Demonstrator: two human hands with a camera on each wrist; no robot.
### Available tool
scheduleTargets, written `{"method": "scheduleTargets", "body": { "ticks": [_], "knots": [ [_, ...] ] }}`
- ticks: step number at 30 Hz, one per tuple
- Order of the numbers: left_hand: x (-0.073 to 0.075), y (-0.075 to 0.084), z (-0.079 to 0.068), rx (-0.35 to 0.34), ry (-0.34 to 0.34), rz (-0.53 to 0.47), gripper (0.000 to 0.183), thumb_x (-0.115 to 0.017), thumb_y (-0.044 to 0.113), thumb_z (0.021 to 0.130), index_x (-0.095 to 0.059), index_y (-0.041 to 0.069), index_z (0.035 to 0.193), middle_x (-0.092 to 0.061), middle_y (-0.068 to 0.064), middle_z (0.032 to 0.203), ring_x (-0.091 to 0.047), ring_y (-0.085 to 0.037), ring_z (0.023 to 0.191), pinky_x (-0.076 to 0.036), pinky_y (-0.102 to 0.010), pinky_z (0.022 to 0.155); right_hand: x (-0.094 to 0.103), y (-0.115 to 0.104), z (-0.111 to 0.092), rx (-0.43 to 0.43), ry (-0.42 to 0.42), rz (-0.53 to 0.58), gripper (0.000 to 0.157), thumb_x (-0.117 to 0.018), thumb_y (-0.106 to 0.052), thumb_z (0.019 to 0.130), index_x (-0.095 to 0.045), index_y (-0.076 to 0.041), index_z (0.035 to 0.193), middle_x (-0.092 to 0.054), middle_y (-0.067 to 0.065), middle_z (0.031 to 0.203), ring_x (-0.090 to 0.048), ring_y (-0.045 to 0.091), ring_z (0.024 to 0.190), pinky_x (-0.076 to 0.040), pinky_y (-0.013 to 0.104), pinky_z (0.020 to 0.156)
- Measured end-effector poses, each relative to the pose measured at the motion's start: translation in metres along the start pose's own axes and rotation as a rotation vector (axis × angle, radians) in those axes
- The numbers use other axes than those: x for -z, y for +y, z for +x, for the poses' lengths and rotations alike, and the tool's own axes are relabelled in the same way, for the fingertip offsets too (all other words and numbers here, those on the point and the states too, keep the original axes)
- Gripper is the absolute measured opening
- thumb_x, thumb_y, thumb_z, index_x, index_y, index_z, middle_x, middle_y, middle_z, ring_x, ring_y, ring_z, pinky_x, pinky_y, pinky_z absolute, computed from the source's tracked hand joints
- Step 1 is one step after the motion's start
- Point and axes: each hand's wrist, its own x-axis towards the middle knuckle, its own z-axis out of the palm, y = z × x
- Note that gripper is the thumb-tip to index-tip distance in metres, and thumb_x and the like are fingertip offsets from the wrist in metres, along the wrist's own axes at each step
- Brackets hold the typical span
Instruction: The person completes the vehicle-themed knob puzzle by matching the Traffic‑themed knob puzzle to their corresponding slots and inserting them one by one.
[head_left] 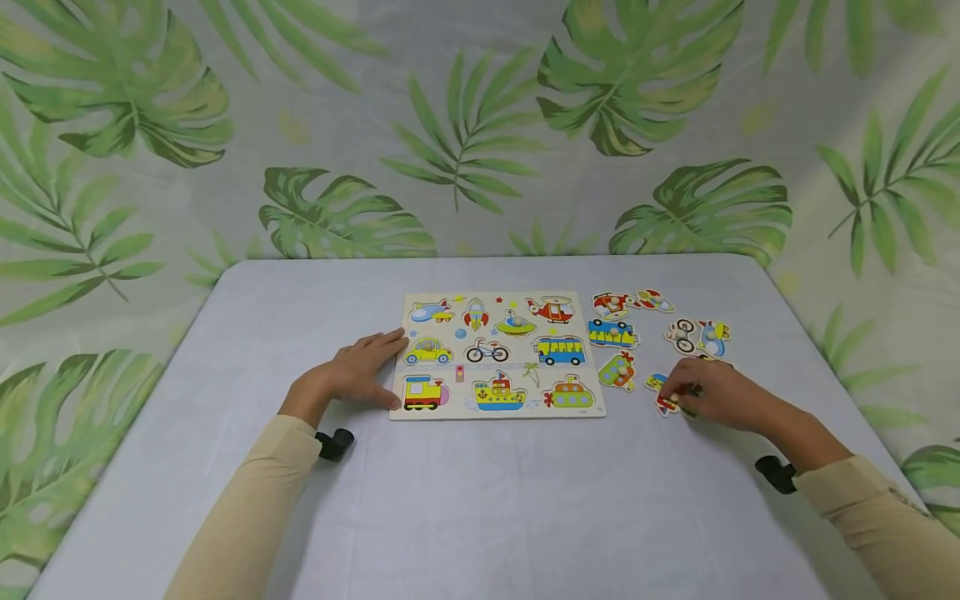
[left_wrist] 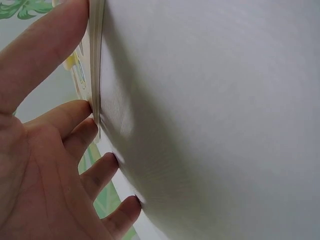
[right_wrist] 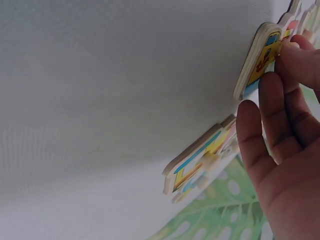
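My left hand (head_left: 360,371) lies at the left edge of a wooden puzzle board (head_left: 462,414), fingers spread, thumb at its lower left corner. In the left wrist view, the thumb and first fingers touch the board's side (left_wrist: 95,65). On the board are vehicle pictures, among them a car (head_left: 428,352) and a flying saucer (head_left: 516,323). Right of the board, my right hand (head_left: 708,392) pinches the ship piece (head_left: 666,398) between thumb and forefinger. The right wrist view shows that ship piece (right_wrist: 262,62) tilted, with its other fingers extended below it.
Loose knobbed pieces lie right of the board: a helicopter (head_left: 613,303), a rocket (head_left: 656,301), a bus (head_left: 612,333), a submarine (head_left: 617,371), a bicycle (head_left: 681,337) and a plane (head_left: 713,338). Another piece (right_wrist: 200,165) lies below the right hand in the wrist view. A white cloth (head_left: 480,508) covers the table.
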Motion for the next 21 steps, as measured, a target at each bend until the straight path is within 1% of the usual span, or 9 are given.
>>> {"method": "scheduleTargets", "body": {
  "ticks": [7,12,15,18,21],
  "knots": [
    [0.0012,0.0,0.0002,0.004,-0.003,0.0,0.1,-0.08,0.039,0.08,-0.023,0.017,0.159,-0.012,-0.005,0.169,-0.013,-0.041,0.154,-0.019,-0.066,0.12,0.0003,-0.0056,0.0016,-0.075,-0.017,0.03,0.013,-0.073,-0.01,0.086,-0.074,-0.017,0.096,-0.069,-0.008,0.094,-0.057,0.0,0.082,-0.052,0.022,0.07],
    [0.0032,0.0006,0.0,-0.002,0.002,-0.005,0.1,-0.08,0.039,0.08,-0.023,0.016,0.159,-0.013,-0.006,0.169,-0.013,-0.041,0.154,-0.018,-0.066,0.12,-0.0038,-0.0066,0.004,-0.098,-0.009,0.06,0.008,-0.075,-0.012,0.086,-0.074,-0.014,0.094,-0.068,-0.009,0.086,-0.051,-0.003,0.076,-0.048,0.021,0.066],
    [0.0027,0.0005,0.0003,-0.003,-0.004,-0.013,0.099,-0.08,0.039,0.08,-0.024,0.016,0.159,-0.013,-0.006,0.169,-0.012,-0.041,0.154,-0.017,-0.066,0.12,-0.0066,-0.0053,0.0037,-0.089,-0.003,0.056,0.009,-0.076,-0.011,0.084,-0.073,-0.013,0.093,-0.067,-0.009,0.083,-0.05,-0.002,0.074,-0.047,0.02,0.065],
    [0.0019,0.0006,0.0002,-0.003,-0.009,-0.018,0.1,-0.08,0.04,0.08,-0.024,0.016,0.159,-0.013,-0.006,0.169,-0.012,-0.042,0.154,-0.017,-0.067,0.12,-0.0083,-0.0033,0.0019,-0.062,0.006,0.042,0.014,-0.077,-0.008,0.082,-0.074,-0.015,0.095,-0.068,-0.008,0.088,-0.052,-0.002,0.076,-0.049,0.02,0.067],
    [0.002,0.0006,0.0001,-0.008,-0.008,-0.018,0.101,-0.08,0.039,0.08,-0.023,0.015,0.159,-0.013,-0.007,0.169,-0.012,-0.042,0.154,-0.017,-0.067,0.12,-0.009,-0.0013,0.0,-0.024,0.033,0.033,0.019,-0.077,-0.004,0.08,-0.074,-0.016,0.094,-0.068,-0.007,0.091,-0.054,-0.001,0.078,-0.05,0.02,0.068]
  ]
}}
